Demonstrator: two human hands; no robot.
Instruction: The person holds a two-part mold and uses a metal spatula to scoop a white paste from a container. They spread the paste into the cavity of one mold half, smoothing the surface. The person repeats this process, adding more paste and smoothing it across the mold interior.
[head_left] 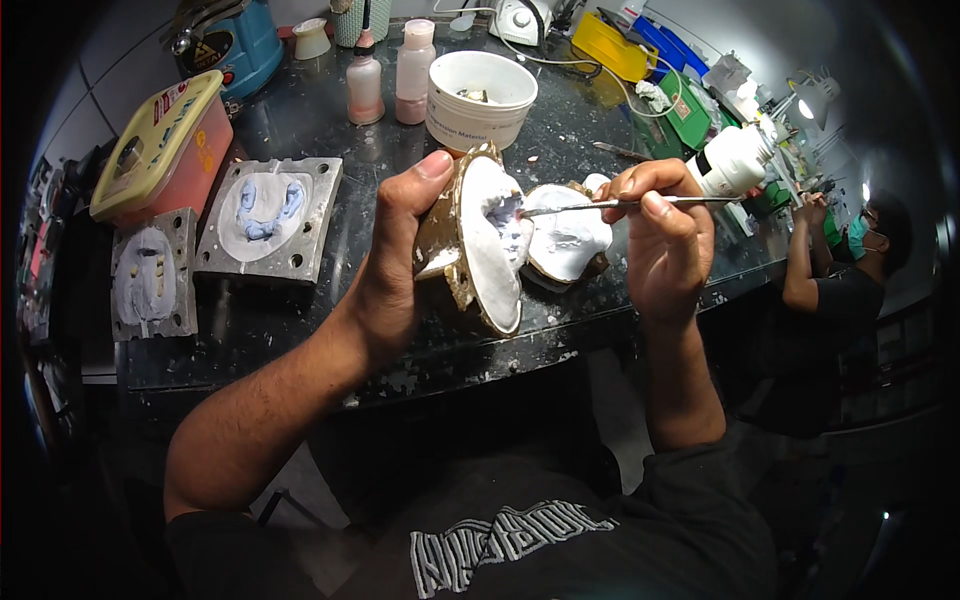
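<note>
One plaster-filled dental flask half (pixel 437 238), tilted on edge above bench's (pixel 570 120) near side. Left hand (pixel 396 235) clasps its left side; most fingers hidden. Right hand (pixel 665 230): fingers pinched together on slim metal instrument (pixel 570 208), tip at mould cavity (pixel 505 218). To left: two grey flask halves (pixel 322 195).

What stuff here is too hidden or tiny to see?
Head view:
Most fingers of the left hand: behind the held plaster mold.
Left edge of the second mold: behind the held one.
Tip of the thin tool: too small to tell if it touches.
Top of the blue container: cut off by the upper edge.
</note>
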